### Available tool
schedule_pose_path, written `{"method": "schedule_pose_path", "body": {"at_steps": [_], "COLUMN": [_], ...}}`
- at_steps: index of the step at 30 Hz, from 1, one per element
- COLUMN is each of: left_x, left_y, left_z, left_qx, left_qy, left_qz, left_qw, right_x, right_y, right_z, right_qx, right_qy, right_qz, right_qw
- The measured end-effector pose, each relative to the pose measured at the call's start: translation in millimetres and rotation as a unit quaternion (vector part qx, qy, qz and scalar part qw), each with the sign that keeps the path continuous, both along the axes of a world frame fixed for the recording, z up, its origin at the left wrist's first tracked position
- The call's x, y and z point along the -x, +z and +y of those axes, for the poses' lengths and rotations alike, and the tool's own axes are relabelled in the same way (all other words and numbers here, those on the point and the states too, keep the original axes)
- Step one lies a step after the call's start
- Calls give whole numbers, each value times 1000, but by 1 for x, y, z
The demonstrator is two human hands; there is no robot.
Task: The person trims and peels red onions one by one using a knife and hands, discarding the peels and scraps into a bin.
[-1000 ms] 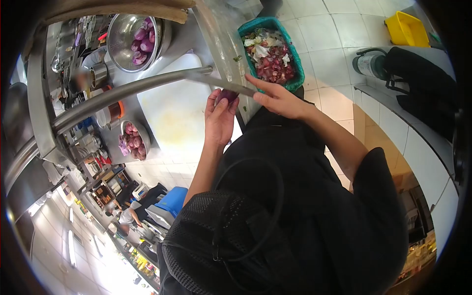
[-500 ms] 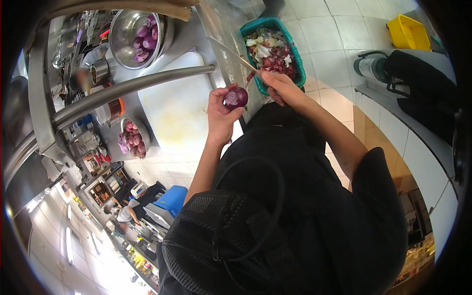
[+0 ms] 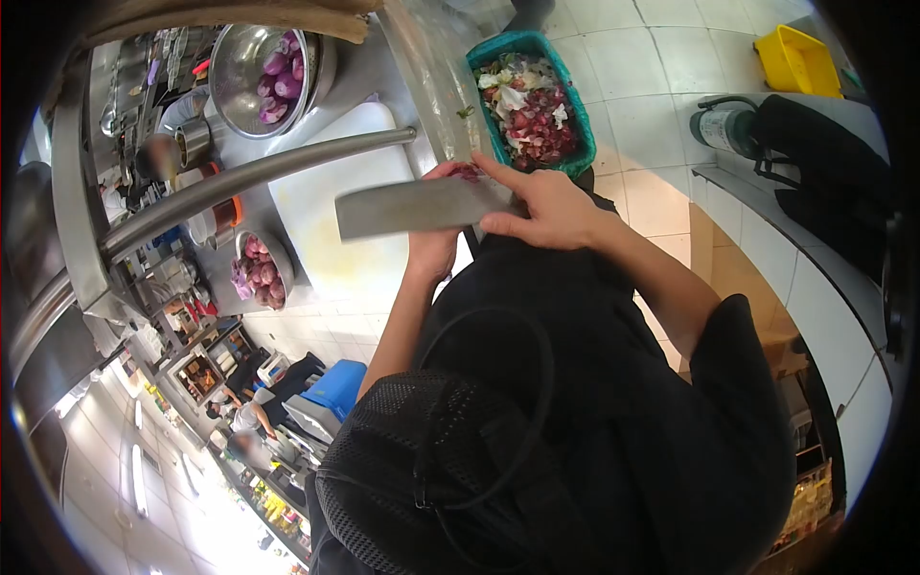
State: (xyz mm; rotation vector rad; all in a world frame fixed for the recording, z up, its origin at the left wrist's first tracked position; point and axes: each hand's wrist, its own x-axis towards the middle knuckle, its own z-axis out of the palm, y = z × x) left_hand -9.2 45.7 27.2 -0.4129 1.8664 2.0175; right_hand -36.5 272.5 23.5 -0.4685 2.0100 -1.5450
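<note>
Grey metal dominates my remote view: a broad, flat-bladed knife [image 3: 412, 208], its handle gripped in the wearer's right hand [image 3: 554, 211], with the index finger stretched out and the thumb pressed near the base of the blade. Behind that blade I can make out the left hand [image 3: 434, 251], fingers curled around a dark purple-red onion [image 3: 467, 172]; the steel hides most of both, so I cannot tell where the left thumb sits. The onion is near the tip of the right index finger. Just beyond the hands I see a rectangular bin lined with teal plastic [image 3: 576, 101], heaped with reddish and pale scraps. Over to the left, on a grey metal worktop [image 3: 364, 72], lies a white, yellow-stained cutting board [image 3: 326, 240]. A large shiny metal bowl [image 3: 235, 81] holds glossy purple onions [image 3: 278, 84]; a smaller bowl [image 3: 276, 245] contains duller reddish onions [image 3: 259, 273].
</note>
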Motion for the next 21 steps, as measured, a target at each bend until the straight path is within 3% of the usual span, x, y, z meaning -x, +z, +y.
{"method": "schedule_pose_path", "body": {"at_steps": [2, 4, 6, 9, 10, 11, 12, 13, 15, 21], "left_x": [1, 1, -2, -5, -6, -9, -9, -7, -5, -4], "left_y": [1, 2, 1, 3, 1, -2, -3, -2, 1, 14], "left_z": [3, 1, -2, -8, -8, -7, -7, -6, -5, -1], "left_qx": [-15, -29, 34, 119, 120, 54, -12, -12, -68, -114], "left_qy": [26, 55, 2, -67, -67, -39, -10, -11, -25, -21], "left_qz": [-14, -27, 1, 29, 30, -1, -31, -30, -18, -52], "left_qw": [999, 998, 999, 990, 990, 998, 999, 999, 997, 992], "right_x": [1, 2, 0, 1, -3, -6, 4, 5, 8, 11], "right_y": [4, 4, 3, -19, -44, -58, -27, -31, -42, -44], "right_z": [-1, -1, 1, -2, -12, -16, 4, 7, 11, 12], "right_qx": [-65, -56, -49, -1, 113, 225, 209, 210, 279, 226], "right_qy": [43, 40, 36, 51, 1, -50, 1, 1, -63, -108], "right_qz": [44, 48, 47, 31, -3, -36, -203, -202, -340, -301], "right_qw": [996, 996, 997, 998, 994, 972, 956, 957, 896, 920]}}
